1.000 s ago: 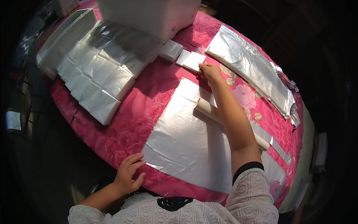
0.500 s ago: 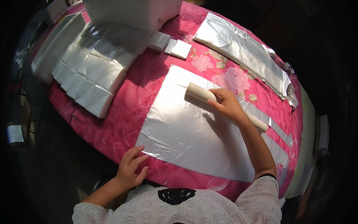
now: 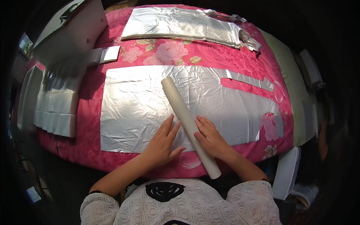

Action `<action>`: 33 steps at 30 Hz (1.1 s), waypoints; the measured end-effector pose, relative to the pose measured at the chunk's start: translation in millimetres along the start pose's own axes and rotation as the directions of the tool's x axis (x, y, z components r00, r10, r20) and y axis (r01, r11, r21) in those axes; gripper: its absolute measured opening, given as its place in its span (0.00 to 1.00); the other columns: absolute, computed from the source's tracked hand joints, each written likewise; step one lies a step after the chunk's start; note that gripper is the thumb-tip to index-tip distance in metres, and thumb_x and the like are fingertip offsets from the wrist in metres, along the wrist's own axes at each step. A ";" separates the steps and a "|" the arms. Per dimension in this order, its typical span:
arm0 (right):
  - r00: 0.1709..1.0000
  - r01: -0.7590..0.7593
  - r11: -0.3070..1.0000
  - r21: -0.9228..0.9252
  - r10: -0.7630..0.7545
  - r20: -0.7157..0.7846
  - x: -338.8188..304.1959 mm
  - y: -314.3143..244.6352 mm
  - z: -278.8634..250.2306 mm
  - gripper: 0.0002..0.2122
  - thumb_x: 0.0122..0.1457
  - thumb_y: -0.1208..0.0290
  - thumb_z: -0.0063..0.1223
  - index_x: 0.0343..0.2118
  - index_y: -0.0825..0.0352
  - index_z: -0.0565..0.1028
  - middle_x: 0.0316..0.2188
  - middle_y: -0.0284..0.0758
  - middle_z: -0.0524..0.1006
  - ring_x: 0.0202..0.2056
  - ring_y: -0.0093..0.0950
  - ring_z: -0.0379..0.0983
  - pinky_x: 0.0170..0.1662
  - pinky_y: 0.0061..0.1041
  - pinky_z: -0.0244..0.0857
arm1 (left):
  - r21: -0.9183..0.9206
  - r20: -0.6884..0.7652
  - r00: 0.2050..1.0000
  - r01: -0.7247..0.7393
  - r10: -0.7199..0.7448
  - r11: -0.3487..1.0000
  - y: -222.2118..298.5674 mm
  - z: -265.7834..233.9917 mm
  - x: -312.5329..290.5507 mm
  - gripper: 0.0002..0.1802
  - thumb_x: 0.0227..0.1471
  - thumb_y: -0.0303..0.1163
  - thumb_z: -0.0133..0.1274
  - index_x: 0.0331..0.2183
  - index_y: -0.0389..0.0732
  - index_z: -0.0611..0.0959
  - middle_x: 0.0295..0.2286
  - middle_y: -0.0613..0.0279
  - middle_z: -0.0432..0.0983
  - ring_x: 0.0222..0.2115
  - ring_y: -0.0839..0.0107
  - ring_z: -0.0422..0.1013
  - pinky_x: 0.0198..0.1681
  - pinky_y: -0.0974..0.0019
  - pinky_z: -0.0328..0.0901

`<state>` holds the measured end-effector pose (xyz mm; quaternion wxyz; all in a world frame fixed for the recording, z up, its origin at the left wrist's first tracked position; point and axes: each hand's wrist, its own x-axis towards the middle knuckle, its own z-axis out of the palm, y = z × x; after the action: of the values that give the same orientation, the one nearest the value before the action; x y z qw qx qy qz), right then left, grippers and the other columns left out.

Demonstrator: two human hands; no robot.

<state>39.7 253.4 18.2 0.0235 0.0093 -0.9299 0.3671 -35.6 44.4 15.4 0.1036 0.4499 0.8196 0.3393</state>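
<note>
A silvery plastic bag (image 3: 129, 108) with strip-like handles at its right end lies wrinkled and flat before me. Slanting across it is a cream-coloured smooth tube (image 3: 182, 108), its near end (image 3: 213, 171) reaching past the bag's front edge towards my body. To the left of the tube, my left hand (image 3: 161, 144) rests over the bag's front edge, fingers stretched out and holding nothing. My right hand (image 3: 212, 138) is against the tube's right side with the fingers extended, its thumb at the tube, not wrapped round it.
Further back lies a stack of similar silvery bags (image 3: 176, 24). At left stand rows of folded clear packets (image 3: 62, 108), a white box (image 3: 80, 33) and small white packets (image 3: 110, 54). A pink floral cloth (image 3: 90, 131) covers the table. A white panel (image 3: 287, 172) stands at lower right.
My view has turned. The tube has come nearer my body and now slants towards me. My right hand has loosened from it; my left hand has moved from the bag's corner to beside the tube.
</note>
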 end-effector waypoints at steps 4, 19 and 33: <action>0.995 0.092 0.975 -0.204 -0.097 -0.014 -7.9 40.7 -10.3 0.24 0.60 0.62 0.40 0.54 0.74 0.62 0.58 0.49 0.57 0.61 0.44 0.47 0.62 0.39 0.40 | 0.047 0.035 0.999 -0.018 0.016 0.999 13.3 32.1 32.6 0.49 0.46 0.51 0.53 0.59 0.34 0.51 0.57 0.28 0.38 0.59 0.38 0.39 0.61 0.50 0.41; 0.734 -0.601 0.660 -0.450 0.232 -0.638 -114.3 297.4 -210.5 0.18 0.58 0.66 0.41 0.47 0.73 0.70 0.50 0.47 0.69 0.54 0.41 0.62 0.58 0.34 0.53 | 0.122 -0.005 1.000 -0.003 0.003 0.993 44.7 64.8 87.3 0.45 0.43 0.43 0.55 0.60 0.44 0.55 0.59 0.34 0.33 0.59 0.39 0.40 0.59 0.49 0.45; 0.761 -0.391 0.801 -0.454 0.004 -0.649 -52.7 114.3 -149.8 0.09 0.40 0.76 0.58 0.18 0.66 0.67 0.20 0.35 0.70 0.24 0.37 0.68 0.31 0.34 0.61 | 0.067 -0.173 0.977 -0.115 0.125 0.991 45.6 70.7 89.1 0.40 0.43 0.38 0.57 0.57 0.43 0.60 0.59 0.38 0.40 0.60 0.44 0.42 0.59 0.52 0.46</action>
<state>93.9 439.2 46.8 0.2874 -0.2218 -0.9300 0.0580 -22.7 165.8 4.1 -0.0031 0.4695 0.8060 0.3605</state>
